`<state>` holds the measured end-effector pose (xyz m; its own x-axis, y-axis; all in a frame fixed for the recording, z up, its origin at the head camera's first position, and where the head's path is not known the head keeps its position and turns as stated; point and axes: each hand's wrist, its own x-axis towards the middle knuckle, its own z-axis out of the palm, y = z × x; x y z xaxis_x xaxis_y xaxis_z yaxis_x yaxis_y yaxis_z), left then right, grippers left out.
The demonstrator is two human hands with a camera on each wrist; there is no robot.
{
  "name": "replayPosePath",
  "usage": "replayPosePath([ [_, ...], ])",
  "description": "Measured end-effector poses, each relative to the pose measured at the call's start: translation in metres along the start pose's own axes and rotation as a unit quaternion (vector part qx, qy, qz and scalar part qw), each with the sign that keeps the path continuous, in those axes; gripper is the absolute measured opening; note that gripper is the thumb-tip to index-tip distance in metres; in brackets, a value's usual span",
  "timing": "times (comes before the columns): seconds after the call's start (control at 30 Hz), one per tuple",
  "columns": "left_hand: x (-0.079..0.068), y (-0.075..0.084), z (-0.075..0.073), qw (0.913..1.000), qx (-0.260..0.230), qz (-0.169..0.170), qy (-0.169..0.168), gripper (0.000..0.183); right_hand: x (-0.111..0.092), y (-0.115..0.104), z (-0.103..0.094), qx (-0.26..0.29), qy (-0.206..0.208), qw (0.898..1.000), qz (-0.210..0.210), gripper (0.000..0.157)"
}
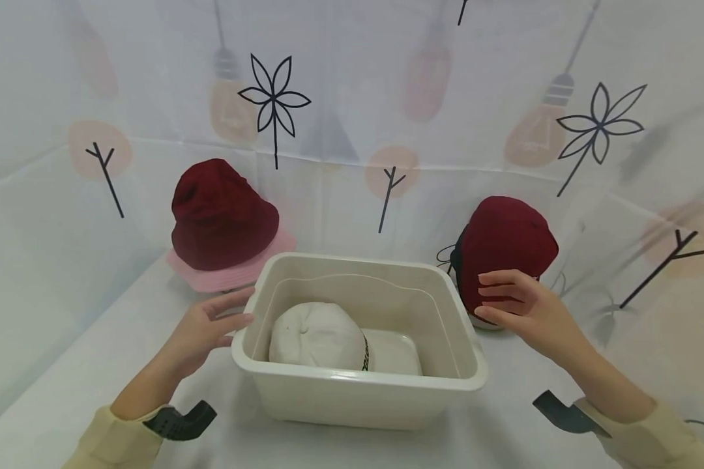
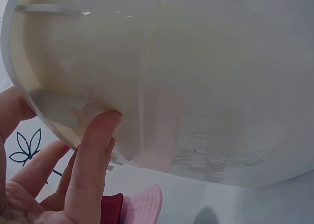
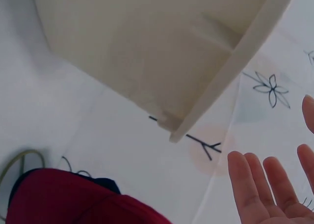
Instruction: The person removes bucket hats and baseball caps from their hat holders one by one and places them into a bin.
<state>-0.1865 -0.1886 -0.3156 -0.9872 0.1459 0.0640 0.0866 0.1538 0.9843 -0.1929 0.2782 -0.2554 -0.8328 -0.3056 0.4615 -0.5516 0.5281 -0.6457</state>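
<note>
A cream plastic tub (image 1: 352, 397) stands in the middle of the white table, with a white cap (image 1: 319, 335) lying inside it. At the tub's left rim is my left hand (image 1: 202, 332), its fingers spread and fairly straight. In the left wrist view one of its fingers (image 2: 93, 153) reaches under the rim beside the outer wall, while another meets the rim's edge. My right hand (image 1: 525, 306) hovers off the tub's right side with extended fingers and holds nothing. Behind it is a dark red cap (image 1: 504, 241), partly covered by the fingers in the head view.
Back left, a dark red bucket hat (image 1: 223, 221) sits on a pink hat (image 1: 229, 270). A patterned white curtain (image 1: 340, 117) hangs behind the table. Thin dark cords (image 1: 444, 255) show beside the red cap. Each wrist wears a dark strap mount (image 1: 182, 422).
</note>
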Motion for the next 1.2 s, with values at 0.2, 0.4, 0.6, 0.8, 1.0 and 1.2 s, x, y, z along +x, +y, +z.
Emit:
replayPosePath([
  [0.2, 0.001, -0.001, 0.001, 1.0000, -0.002, 0.000, 0.001, 0.061, -0.007, 0.016, -0.003, -0.003, 0.026, 0.999, 0.023, 0.042],
  [0.4, 0.001, 0.000, 0.001, 1.0000, -0.001, -0.005, 0.002, 0.061, -0.011, 0.034, -0.006, -0.020, 0.065, 0.997, 0.036, 0.039],
  [0.6, 0.001, 0.001, 0.001, 1.0000, 0.001, -0.008, 0.003, 0.061, -0.011, 0.049, -0.006, -0.052, 0.096, 0.994, 0.029, 0.038],
  [0.8, 0.001, 0.001, 0.000, 1.0000, -0.001, -0.006, 0.005, 0.061, -0.011, 0.064, -0.007, -0.088, 0.118, 0.988, 0.053, 0.041],
  [1.0, 0.001, 0.000, 0.000, 0.9999, 0.000, -0.010, 0.007, 0.061, -0.012, 0.080, -0.010, -0.085, 0.140, 0.982, 0.090, 0.043],
  [1.2, 0.002, -0.001, 0.000, 0.9999, 0.000, -0.008, 0.009, 0.061, -0.010, 0.091, -0.010, -0.097, 0.151, 0.977, 0.119, 0.049],
])
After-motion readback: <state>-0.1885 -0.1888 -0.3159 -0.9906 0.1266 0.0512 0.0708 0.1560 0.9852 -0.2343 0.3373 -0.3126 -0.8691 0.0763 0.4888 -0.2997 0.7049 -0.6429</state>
